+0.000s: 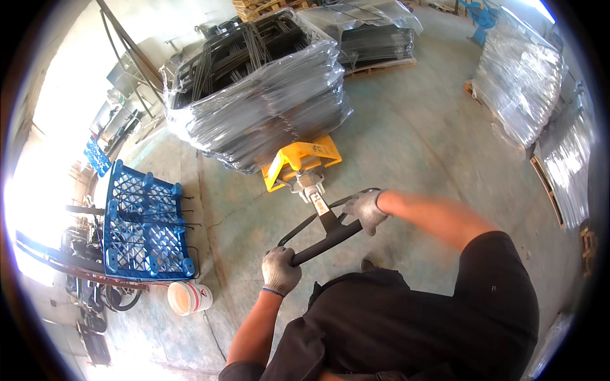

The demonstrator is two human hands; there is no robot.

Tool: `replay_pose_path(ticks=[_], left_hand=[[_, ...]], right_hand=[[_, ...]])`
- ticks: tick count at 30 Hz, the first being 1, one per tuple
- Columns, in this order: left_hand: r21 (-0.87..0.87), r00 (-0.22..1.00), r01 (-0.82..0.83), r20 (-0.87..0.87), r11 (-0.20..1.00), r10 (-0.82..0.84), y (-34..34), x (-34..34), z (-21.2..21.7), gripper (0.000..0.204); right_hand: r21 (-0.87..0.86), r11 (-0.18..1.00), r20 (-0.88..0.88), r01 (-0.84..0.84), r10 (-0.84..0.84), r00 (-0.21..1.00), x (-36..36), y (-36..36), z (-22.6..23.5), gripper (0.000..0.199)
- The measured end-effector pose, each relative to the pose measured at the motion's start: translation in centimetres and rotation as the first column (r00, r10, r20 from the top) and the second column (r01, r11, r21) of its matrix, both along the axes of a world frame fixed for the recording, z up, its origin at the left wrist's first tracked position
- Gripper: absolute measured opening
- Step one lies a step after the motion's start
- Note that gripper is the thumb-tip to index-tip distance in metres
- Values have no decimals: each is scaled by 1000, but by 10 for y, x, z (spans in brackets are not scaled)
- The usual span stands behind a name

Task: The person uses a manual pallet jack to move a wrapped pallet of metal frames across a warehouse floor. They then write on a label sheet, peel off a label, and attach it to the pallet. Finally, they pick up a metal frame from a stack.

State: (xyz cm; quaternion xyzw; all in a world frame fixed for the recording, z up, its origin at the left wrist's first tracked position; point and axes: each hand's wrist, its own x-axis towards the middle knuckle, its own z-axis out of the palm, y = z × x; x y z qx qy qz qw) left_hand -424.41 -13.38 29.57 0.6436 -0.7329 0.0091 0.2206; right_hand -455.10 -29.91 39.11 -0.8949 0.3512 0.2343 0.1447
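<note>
My left hand (281,272), in a grey knit glove, is closed round the left end of the black pallet jack handle (327,244). At the handle's right end my right hand (366,211), gloved the same way, grips the loop near its corner. The handle's shaft runs forward to the yellow body of the pallet jack (302,159). Beyond it, right against the yellow frame, stands a tall stack of black metal parts (260,95) wrapped in clear film. The jack's forks are hidden beneath that load.
A blue plastic pallet (149,222) with thin black rods stands at the left, and a white bucket (189,298) is near it. Another wrapped stack (378,44) sits on a wooden pallet behind. Film-wrapped loads (518,86) line the right side. Grey concrete floor (406,133) lies between.
</note>
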Motion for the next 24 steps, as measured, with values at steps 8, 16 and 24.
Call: replay_pose_path(ticks=[8, 16, 24], left_hand=[[-123, 997, -42, -69, 991, 34, 1, -2, -10, 8], [-132, 995, -83, -71, 988, 74, 4, 35, -2, 9], [-116, 997, -30, -73, 993, 21, 8, 43, -10, 12]], right_hand=[[120, 975, 131, -185, 170, 977, 6, -27, -22, 119], [25, 990, 181, -142, 135, 974, 38, 4, -12, 93], [61, 997, 123, -55, 47, 991, 41, 19, -1, 67]])
